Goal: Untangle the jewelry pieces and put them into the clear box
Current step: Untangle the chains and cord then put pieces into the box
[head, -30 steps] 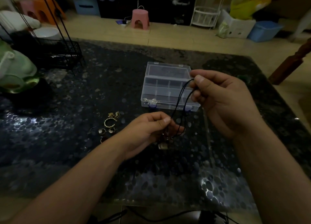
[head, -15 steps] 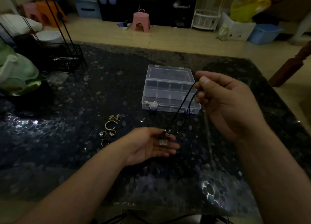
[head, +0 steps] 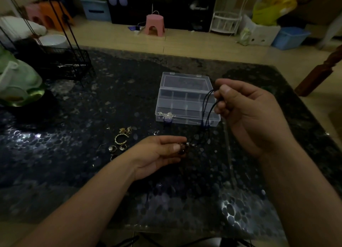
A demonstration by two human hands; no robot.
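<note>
A clear compartment box [head: 185,100] stands open on the dark pebble-patterned table [head: 92,172]; a pale jewelry piece [head: 165,114] lies in its front left compartment. My right hand [head: 246,115] pinches the loops of a black cord necklace [head: 207,107] over the box's right end. The cord runs down to a dark beaded pendant [head: 183,148], which my left hand [head: 157,154] pinches between thumb and fingers just above the table. Gold rings and small pieces [head: 121,139] lie left of my left hand.
A black wire rack [head: 61,61] and a green pitcher [head: 16,83] stand at the table's left. Beyond the far edge, the floor holds a pink stool [head: 155,25] and bins. A wooden post [head: 320,70] rises at the right.
My left hand went from a pinch on the cord, to an open palm under the pendant, to a pinch on the pendant. The right hand kept its hold and hardly moved.
</note>
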